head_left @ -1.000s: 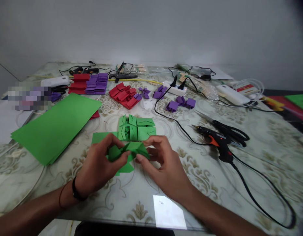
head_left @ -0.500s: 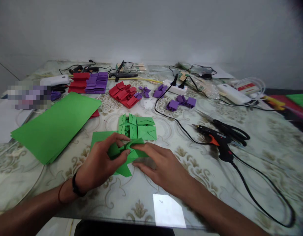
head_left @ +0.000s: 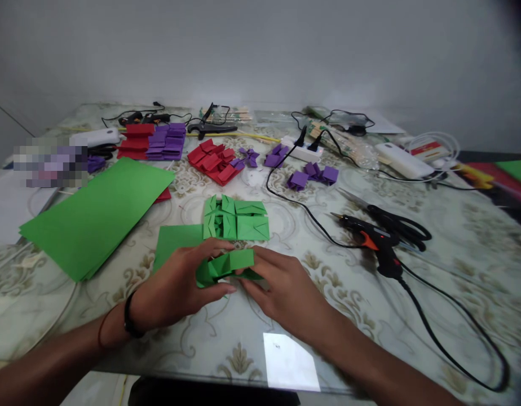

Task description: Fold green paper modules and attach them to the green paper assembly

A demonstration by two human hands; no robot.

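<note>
A partly folded green paper piece (head_left: 226, 266) lies on the table between my hands. My left hand (head_left: 180, 290) curls round its left side, fingers closed on the paper. My right hand (head_left: 286, 293) presses on its right side with the fingertips pinching the fold. Just beyond lies a pile of finished green folded pieces (head_left: 235, 220), and a flat green square (head_left: 176, 239) lies partly under my left hand.
A stack of green sheets (head_left: 95, 217) lies at the left. Red folded pieces (head_left: 212, 162) and purple ones (head_left: 167, 142) sit further back. A black glue gun (head_left: 376, 245) and scissors (head_left: 391, 223) lie at the right, with cables trailing to a power strip (head_left: 300, 151).
The green piece has been folded over and pressed flatter; both hands shifted slightly toward me and closer together on it.
</note>
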